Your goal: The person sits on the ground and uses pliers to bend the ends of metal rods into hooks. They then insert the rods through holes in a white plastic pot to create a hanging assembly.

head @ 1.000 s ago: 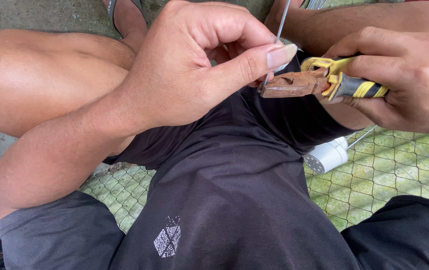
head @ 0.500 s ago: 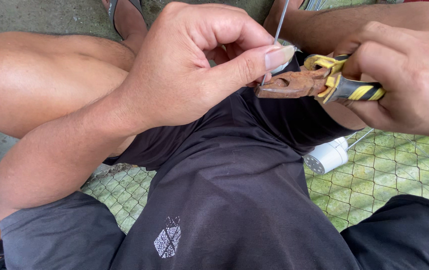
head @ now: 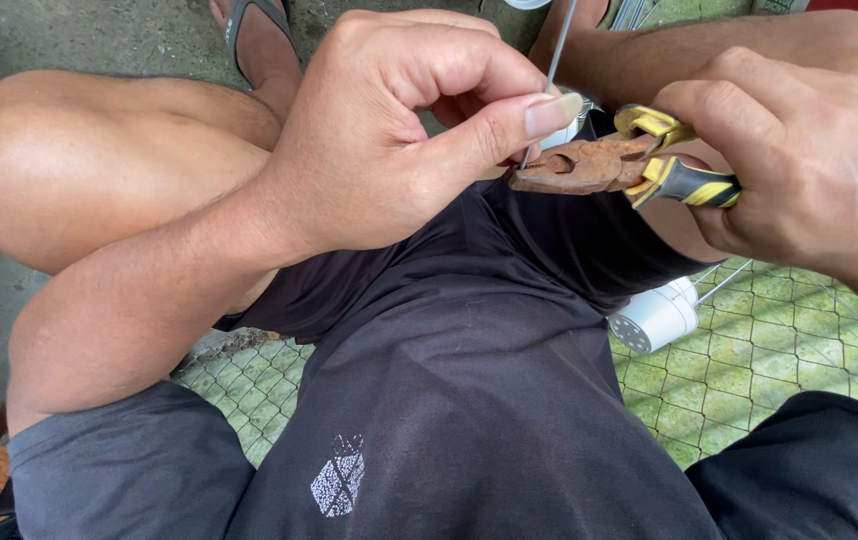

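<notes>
**Wire upright, plier nose crossing it from the right**

Left hand (head: pixel 389 140): fingers curled, thumb extended with its tip pressed against a thin steel wire (head: pixel 557 45). Wire runs near vertical, leaning slightly right toward the top, and leaves the top edge of the head view. Its lower end sits at the thumb tip; whether the index finger pinches it from behind cannot be told, the thumb hides that side.

Right hand (head: pixel 799 170): closed around the yellow-and-black handles of rusty pliers (head: pixel 589 165). Pliers' long axis roughly horizontal, nose pointing left, so tool and wire meet close to a right angle. Plier nose lies just beside the thumb tip, at the wire's lower end. Jaws look closed or nearly so; whether they actually bite the wire cannot be told.

Both hands meet at the same spot, above the lap in black shorts (head: pixel 469 380). Below right: green wire mesh (head: pixel 789 350) and a white perforated cylinder (head: pixel 654 318), well apart from the hands.
</notes>
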Demonstrator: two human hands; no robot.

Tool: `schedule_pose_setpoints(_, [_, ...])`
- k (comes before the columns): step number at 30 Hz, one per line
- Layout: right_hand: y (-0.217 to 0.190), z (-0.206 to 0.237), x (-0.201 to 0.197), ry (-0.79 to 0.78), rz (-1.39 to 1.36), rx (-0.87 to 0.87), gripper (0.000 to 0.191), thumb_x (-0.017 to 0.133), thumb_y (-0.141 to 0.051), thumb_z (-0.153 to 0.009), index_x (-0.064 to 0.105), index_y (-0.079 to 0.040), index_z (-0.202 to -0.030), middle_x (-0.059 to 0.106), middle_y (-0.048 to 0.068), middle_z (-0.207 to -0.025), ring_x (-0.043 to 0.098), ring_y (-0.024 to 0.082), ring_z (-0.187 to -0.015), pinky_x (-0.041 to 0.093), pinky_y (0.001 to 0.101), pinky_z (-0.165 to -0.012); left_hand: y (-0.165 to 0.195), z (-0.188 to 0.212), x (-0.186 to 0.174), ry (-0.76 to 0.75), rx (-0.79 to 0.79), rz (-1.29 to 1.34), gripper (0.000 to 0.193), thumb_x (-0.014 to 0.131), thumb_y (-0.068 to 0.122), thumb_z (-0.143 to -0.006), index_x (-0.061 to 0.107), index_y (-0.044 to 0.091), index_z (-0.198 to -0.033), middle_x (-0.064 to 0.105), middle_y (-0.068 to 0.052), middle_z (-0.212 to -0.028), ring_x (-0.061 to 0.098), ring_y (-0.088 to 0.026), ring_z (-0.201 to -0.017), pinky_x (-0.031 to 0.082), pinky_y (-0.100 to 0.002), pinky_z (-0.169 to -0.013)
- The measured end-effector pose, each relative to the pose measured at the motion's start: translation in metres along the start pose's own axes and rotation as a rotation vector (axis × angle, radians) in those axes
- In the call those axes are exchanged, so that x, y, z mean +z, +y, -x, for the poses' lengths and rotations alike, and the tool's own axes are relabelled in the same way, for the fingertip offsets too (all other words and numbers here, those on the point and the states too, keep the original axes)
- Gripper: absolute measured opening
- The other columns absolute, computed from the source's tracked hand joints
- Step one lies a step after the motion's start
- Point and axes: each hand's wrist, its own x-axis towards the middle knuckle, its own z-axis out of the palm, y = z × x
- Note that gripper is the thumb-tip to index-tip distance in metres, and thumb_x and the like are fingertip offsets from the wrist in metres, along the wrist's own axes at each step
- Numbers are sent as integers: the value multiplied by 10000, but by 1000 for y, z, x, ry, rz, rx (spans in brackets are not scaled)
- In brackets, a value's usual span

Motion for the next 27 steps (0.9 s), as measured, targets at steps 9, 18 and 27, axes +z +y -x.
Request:
schedule_pose_setpoints(9, [6,17,12,119,153,-26,498,912,-144,-836,627,10,-1214,584,155,-988,617,313,-830,478,440,-723,-4,-1,-3,-43,-23,85,130,685,84,-1132,745,-11,-1066,698,-16,-913,640,-16,-789,511,-176,-681])
schedule_pose_setpoints(18, [19,21,37,465,480,-148,276,656,-215,-1090,647,19,-1236,633,140,-1058,638,276,-854,482,381,-735,-7,-2,-3,-78,-37,132,128,700,112,-1145,746,-6,-1128,689,-31,-984,627,-27,-825,507,-175,-723])
schedule_pose_setpoints(27, [22,12,41,507,455,-218,324,777,-292,-979,629,-13,-903,676,193,-1111,717,334,-910,564,420,-768,-19,-1,-8,-54,-143,163,143,696,152,-1147,758,25,-1165,743,-7,-972,687,-21,-869,553,-175,-745])
